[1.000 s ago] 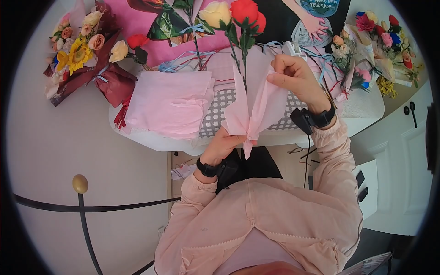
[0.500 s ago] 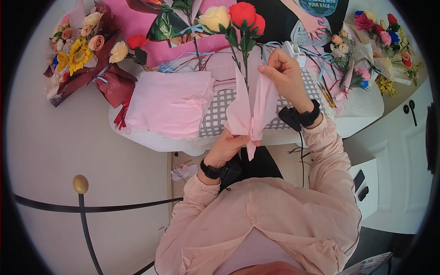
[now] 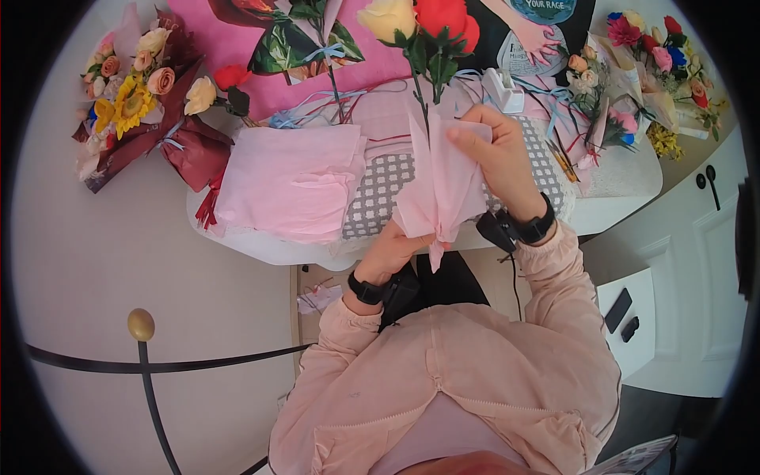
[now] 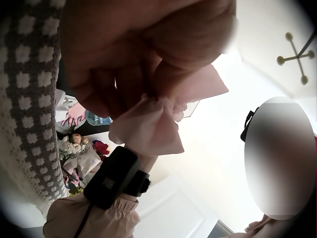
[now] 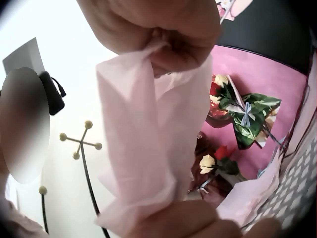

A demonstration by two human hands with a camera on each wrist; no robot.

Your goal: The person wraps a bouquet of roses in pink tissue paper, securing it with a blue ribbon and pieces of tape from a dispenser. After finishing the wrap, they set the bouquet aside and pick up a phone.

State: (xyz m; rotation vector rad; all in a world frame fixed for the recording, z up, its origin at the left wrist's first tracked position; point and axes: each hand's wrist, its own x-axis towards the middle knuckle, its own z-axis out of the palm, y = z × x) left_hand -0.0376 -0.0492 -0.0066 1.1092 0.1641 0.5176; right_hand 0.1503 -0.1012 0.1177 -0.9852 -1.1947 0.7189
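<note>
Pink tissue paper (image 3: 440, 194) is wrapped about the stems of artificial roses, with a red rose (image 3: 445, 24) and a cream rose (image 3: 389, 19) rising above it. My left hand (image 3: 388, 255) grips the gathered lower end, and a short twisted tail pokes out below. In the left wrist view that crumpled tail (image 4: 148, 129) fans out beneath the fingers. Higher up, my right hand (image 3: 500, 158) pinches the paper's upper right edge between thumb and fingers. In the right wrist view the sheet (image 5: 133, 114) hangs between both hands, hiding the stems.
Left of the bouquet lies a stack of pink tissue sheets (image 3: 285, 182) on the table. A wrapped sunflower bouquet (image 3: 134, 103) stands far left, more bouquets (image 3: 661, 71) far right. Ribbons (image 3: 317, 107) and a white glue-gun-like or plug-like block (image 3: 503, 91) lie behind the hands.
My right hand has moved left and down from its earlier place, drawing the paper's right side in toward the stems. The roses have shifted slightly right; my left hand keeps its grip.
</note>
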